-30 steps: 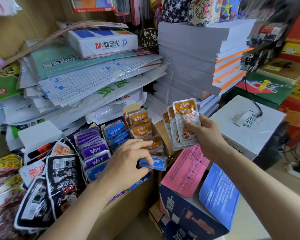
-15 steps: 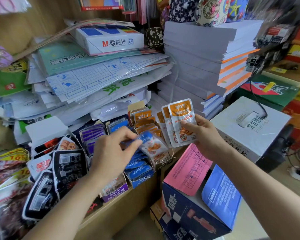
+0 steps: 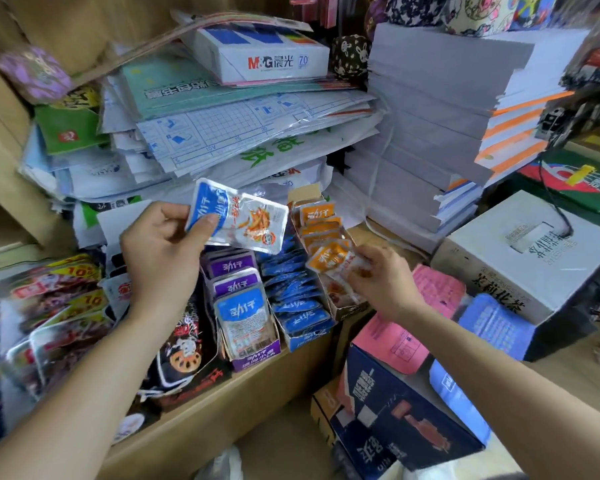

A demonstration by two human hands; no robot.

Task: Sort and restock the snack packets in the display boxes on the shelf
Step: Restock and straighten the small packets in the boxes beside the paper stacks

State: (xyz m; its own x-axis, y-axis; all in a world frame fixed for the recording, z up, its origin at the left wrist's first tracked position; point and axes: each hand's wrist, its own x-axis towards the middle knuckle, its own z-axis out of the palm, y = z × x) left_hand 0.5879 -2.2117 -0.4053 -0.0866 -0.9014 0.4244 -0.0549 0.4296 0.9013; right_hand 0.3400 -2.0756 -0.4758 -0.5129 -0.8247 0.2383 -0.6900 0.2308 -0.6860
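Three display boxes stand side by side on the shelf: a purple box [image 3: 255,358], a blue box [image 3: 305,336] and an orange box [image 3: 350,308], each holding several matching snack packets. My left hand [image 3: 163,247] pinches a blue-topped packet [image 3: 238,216] and holds it up above the purple and blue boxes. My right hand [image 3: 381,278] grips a few orange-topped packets [image 3: 333,259] low over the front of the orange box.
Black snack bags [image 3: 184,351] and red foil bags [image 3: 56,299] crowd the shelf at left. Stacked paper reams [image 3: 440,109] and plastic-wrapped sheets [image 3: 243,133] rise behind the boxes. A dark blue carton [image 3: 406,410] and a white carton [image 3: 534,251] sit at right.
My left hand lifted the blue packet out of the orange box and raised it up to the left. My right hand brought its orange packets down to the orange box.
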